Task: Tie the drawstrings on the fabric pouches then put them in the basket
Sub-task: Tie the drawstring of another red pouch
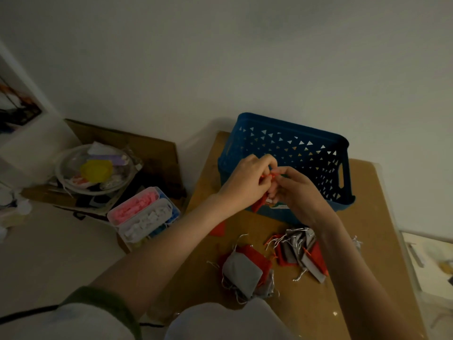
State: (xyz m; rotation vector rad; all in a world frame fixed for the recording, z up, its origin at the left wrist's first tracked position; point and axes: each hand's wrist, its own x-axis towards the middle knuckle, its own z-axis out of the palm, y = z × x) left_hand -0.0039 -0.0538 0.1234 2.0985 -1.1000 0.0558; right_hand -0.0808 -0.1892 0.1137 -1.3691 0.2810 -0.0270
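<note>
Closest to the camera is a pale garment with a green-edged sleeve point(98, 298), and both bare forearms reach forward from it over the brown table point(362, 241). Just past the garment lies a heap of pouches point(241, 273): soft little bags, a grey one on top of red ones, with thin silvery cords trailing loose from their mouths. Beside it to the right sits a second heap point(301, 253), flat grey and red pouches fanned over one another, with white and orange strings straggling out. A single red pouch corner point(218, 228) peeks from under the left forearm.

Farther on, the two hands meet above the table, right in front of the basket. The left hand point(245, 182) and the right hand point(296, 192) have their fingers curled, and both pinch the thin orange-red drawstring point(268, 175) between their fingertips. The red pouch point(261, 203) hangs below them, mostly hidden between the palms.

Behind the hands stands the blue basket point(294, 143), plastic, its walls pierced with small triangles and a slot handle at its right end. What is inside it cannot be made out.

Off the table to the left are a clear box point(144, 214) of pink and white pieces, a bowl point(95, 168) of odds and ends, and flat cardboard point(147, 148).
</note>
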